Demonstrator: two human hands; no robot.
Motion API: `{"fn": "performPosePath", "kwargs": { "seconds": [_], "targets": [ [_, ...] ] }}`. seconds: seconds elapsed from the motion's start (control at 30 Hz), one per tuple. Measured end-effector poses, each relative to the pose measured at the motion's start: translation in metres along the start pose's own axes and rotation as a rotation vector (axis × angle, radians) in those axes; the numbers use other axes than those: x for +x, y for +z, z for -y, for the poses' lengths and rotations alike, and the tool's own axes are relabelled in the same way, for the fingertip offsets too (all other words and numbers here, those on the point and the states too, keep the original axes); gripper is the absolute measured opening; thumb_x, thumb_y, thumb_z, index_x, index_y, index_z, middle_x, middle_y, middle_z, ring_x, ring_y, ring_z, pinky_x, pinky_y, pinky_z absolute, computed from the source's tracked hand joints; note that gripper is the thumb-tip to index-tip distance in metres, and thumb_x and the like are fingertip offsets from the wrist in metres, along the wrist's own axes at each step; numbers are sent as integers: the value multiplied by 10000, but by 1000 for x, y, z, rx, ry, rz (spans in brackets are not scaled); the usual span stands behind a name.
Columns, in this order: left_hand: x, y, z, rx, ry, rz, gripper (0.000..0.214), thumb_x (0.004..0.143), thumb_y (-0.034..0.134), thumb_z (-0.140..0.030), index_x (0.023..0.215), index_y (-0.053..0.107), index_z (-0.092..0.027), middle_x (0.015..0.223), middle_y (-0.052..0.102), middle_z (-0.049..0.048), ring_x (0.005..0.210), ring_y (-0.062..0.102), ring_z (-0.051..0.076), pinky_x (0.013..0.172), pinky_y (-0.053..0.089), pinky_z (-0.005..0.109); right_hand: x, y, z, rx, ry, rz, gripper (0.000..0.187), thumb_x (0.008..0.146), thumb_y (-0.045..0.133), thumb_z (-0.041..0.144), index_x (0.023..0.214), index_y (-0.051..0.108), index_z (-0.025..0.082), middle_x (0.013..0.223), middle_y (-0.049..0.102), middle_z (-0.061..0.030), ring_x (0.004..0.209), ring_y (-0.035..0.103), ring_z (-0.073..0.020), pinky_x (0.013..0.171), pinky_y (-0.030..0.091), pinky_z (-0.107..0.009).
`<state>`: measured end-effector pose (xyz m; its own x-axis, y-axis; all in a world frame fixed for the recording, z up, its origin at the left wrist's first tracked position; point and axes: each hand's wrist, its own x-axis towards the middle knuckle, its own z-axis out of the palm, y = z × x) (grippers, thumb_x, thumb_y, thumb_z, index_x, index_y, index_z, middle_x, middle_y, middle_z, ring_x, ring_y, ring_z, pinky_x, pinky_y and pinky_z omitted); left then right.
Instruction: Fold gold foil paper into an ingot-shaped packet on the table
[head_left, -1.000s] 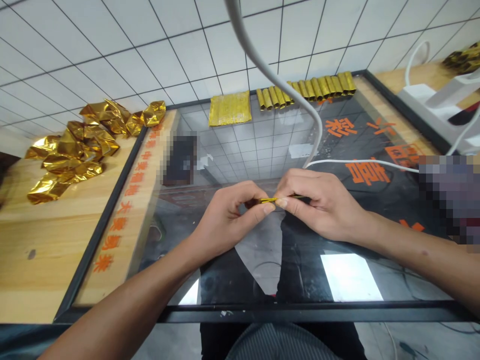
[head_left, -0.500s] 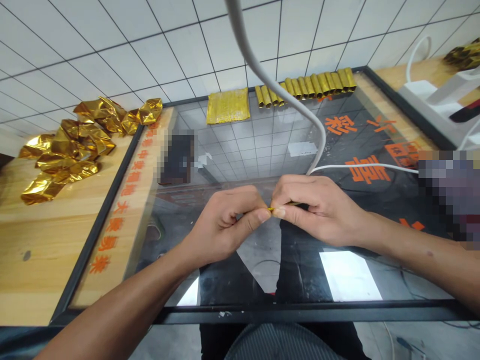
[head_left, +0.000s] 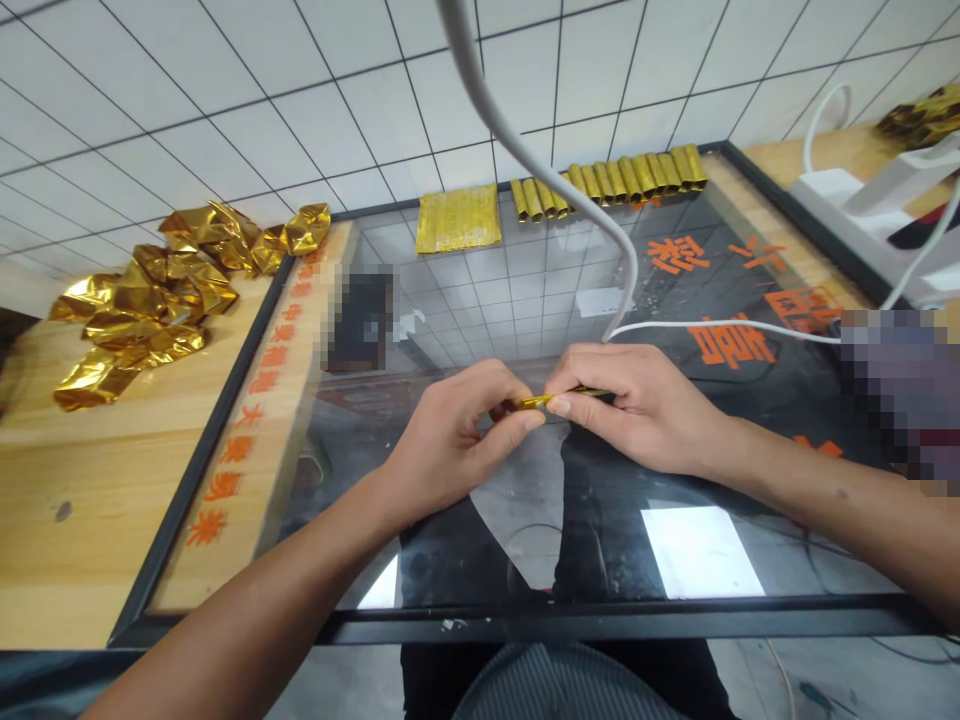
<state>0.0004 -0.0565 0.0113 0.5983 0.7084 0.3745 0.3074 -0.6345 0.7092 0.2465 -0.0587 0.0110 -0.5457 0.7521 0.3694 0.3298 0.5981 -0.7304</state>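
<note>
My right hand (head_left: 630,400) pinches a narrow, folded gold foil strip (head_left: 535,402) between thumb and fingers, and part of it shows behind the thumb. Around the strip's left end curls my left hand (head_left: 465,430). Its fingers touch that end from behind, while the thumb sits slightly below it. Both hands are just above the glass tabletop (head_left: 517,530). The strip's middle is hidden by the right fingertips.
Gold foil tubes (head_left: 637,180) line the back edge beside a flat ribbed gold piece (head_left: 458,218). Crumpled gold foil (head_left: 150,290) lies at left. A white cable (head_left: 525,150) hangs across the middle, and a white power strip (head_left: 847,220) is at right.
The left thumb has moved down from the strip, and more of the gold strip shows between the hands. The right hand keeps its pinch. The view has shifted slightly.
</note>
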Motion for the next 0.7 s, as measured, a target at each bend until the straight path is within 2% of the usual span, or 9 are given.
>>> {"fn": "performPosePath", "kwargs": {
  "seconds": [0.13, 0.37, 0.53, 0.63, 0.7],
  "targets": [
    [1, -3, 0, -3, -10, 28, 186, 1062, 661, -267, 888, 665, -200, 821, 670, -14, 751, 607, 112, 709, 468, 256, 0, 0, -1, 21, -8, 3, 187, 1079, 619, 274, 925, 703, 208, 851, 696, 2, 743, 616, -139, 723, 450, -296],
    [3, -6, -5, -165, -60, 104, 259, 1091, 613, -297, 875, 721, -204, 820, 686, 12, 750, 618, 136, 708, 480, 291, 0, 1, 3, 69, -30, 67, 205, 1086, 587, 258, 923, 702, 208, 848, 660, 0, 759, 598, -146, 713, 444, -303],
    [3, 0, -5, -216, -133, 33, 272, 1080, 635, -316, 843, 710, -207, 808, 678, 9, 748, 614, 143, 716, 486, 298, 1, -2, 1, 84, -3, 34, 179, 1075, 614, 247, 925, 702, 203, 851, 663, 13, 755, 599, -131, 731, 437, -297],
    [4, 4, -2, -141, -120, -27, 201, 1033, 708, -343, 886, 686, -208, 831, 668, -5, 762, 605, 134, 726, 478, 277, 1, -1, -1, 72, 30, -1, 175, 1071, 631, 269, 928, 704, 200, 847, 661, 17, 755, 598, -129, 727, 425, -299],
    [5, 5, -2, -111, -91, -20, 211, 1038, 695, -340, 875, 679, -207, 813, 656, -11, 748, 598, 127, 711, 469, 263, 1, 0, 0, 75, 24, -9, 177, 1073, 628, 275, 933, 704, 200, 844, 655, 17, 757, 598, -130, 725, 426, -297]
  ]
}}
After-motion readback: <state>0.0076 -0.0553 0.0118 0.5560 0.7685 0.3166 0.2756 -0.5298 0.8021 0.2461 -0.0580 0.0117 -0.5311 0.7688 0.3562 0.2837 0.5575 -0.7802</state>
